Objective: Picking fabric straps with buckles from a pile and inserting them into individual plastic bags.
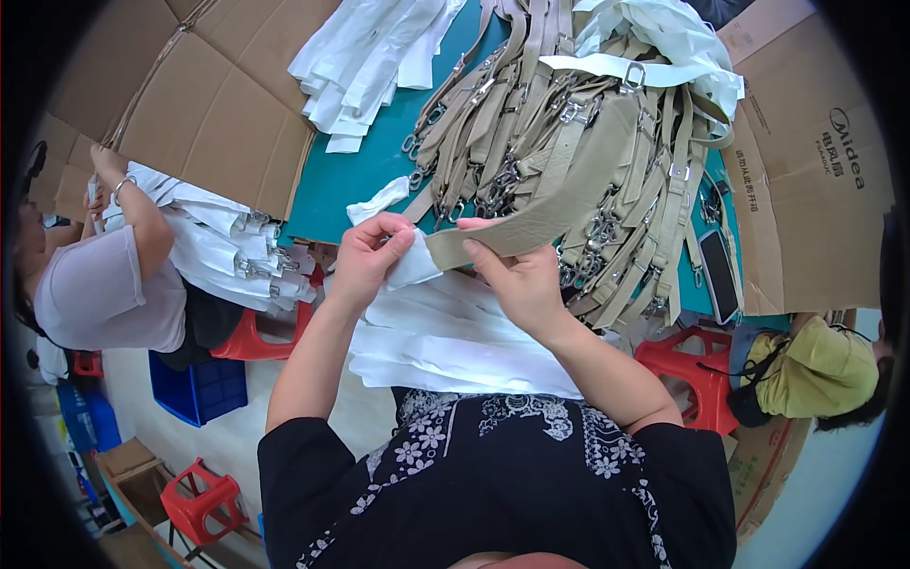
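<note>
A wide beige strap curves from the pile down to my hands. Over its near end sits a thin white sleeve, which my left hand pinches between thumb and fingers. My right hand grips the strap just right of the sleeve, thumb on top. Behind them lies a large pile of beige straps with metal buckles and snap hooks. Several flat white sleeves rest on my lap below my hands. A crumpled white piece is just beyond my left hand.
More white sleeves lie at the back of the green table. A phone rests at its right edge. Cardboard boxes flank both sides. People sit left and right, near red stools.
</note>
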The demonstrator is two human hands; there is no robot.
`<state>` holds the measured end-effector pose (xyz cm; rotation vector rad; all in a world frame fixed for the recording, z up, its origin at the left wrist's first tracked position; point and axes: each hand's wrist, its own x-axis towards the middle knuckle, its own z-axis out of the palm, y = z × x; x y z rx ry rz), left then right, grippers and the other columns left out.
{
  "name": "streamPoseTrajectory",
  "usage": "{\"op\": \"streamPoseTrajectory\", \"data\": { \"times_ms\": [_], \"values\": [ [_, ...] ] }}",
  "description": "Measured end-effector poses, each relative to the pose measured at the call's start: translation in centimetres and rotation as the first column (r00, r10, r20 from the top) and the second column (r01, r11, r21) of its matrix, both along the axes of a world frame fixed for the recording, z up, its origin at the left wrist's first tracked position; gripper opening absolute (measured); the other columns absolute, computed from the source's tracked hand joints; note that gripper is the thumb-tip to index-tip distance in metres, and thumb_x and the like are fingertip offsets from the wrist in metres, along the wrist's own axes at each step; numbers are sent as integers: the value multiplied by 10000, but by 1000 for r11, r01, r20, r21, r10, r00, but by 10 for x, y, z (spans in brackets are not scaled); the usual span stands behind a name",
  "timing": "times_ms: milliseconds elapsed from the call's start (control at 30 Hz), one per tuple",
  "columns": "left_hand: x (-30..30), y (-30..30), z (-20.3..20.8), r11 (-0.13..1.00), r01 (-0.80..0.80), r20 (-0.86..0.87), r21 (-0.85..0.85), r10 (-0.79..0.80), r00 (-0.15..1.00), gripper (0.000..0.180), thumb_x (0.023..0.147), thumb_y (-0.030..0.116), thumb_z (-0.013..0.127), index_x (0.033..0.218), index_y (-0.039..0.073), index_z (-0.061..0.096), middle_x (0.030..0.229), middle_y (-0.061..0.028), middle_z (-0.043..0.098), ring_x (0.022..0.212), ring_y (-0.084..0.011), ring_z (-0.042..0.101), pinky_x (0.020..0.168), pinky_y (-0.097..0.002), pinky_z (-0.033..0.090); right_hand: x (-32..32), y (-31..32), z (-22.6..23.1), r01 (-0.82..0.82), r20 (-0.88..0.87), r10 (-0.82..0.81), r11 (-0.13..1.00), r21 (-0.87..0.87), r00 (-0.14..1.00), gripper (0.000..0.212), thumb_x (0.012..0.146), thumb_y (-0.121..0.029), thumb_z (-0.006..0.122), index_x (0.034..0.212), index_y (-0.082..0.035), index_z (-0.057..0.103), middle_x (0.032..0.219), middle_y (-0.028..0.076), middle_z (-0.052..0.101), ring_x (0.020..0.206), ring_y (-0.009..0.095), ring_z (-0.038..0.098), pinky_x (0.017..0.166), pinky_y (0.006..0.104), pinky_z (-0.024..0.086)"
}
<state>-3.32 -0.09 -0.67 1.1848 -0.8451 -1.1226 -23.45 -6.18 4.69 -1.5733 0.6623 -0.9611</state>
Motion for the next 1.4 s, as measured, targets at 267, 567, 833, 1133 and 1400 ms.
{"op": "streamPoseTrajectory", "data": {
  "times_ms": [267, 567, 833, 1133, 1400],
  "values": [
    [1, 1, 21, 985, -3, 63, -175, 15, 998, 53, 799, 74, 626, 773, 34, 604, 861, -9, 553, 783, -83, 486, 702, -214, 380, 28, 10, -2, 0, 61, 2, 1000, -28, 998, 196, 797, -72, 626, 979, 1, 625, 934, 54, 635, 776, 102, 587, 687, 237, 480],
    [6, 11, 33, 977, -18, 39, -211, 27, 999, 95, 809, 100, 629, 786, 38, 561, 864, -7, 534, 768, -74, 474, 713, -209, 372, 33, -31, 49, -118, 271, -13, 880, 460, 962, 306, 872, -215, 526, 1094, -7, 556, 947, 61, 599, 812, 108, 586, 723, 260, 480],
    [-16, -4, 32, 972, -67, 21, -224, 73, 997, 90, 807, 96, 634, 797, 39, 564, 875, -2, 533, 751, -64, 475, 673, -192, 377, 28, -6, 12, -93, -45, 86, 976, -197, 995, 209, 841, -133, 588, 1023, -35, 613, 939, 35, 606, 820, 101, 553, 754, 250, 440],
    [-16, -2, 27, 958, -81, 10, -274, 87, 996, 83, 803, 89, 636, 801, 41, 568, 890, -11, 532, 782, -72, 485, 695, -203, 387, 17, -11, 14, 10, 0, -10, 1000, -4, 1000, 168, 804, -81, 623, 948, 0, 592, 876, 43, 613, 775, 107, 578, 700, 219, 461],
    [-12, 8, 22, 982, -44, 68, -184, 57, 996, 77, 796, 86, 640, 798, 43, 575, 904, -11, 526, 798, -79, 487, 704, -205, 389, 14, -1, 17, -10, -212, 66, 967, 254, 975, 232, 801, -167, 637, 952, 5, 603, 831, 80, 611, 693, 92, 566, 637, 228, 471]
  ]
}}
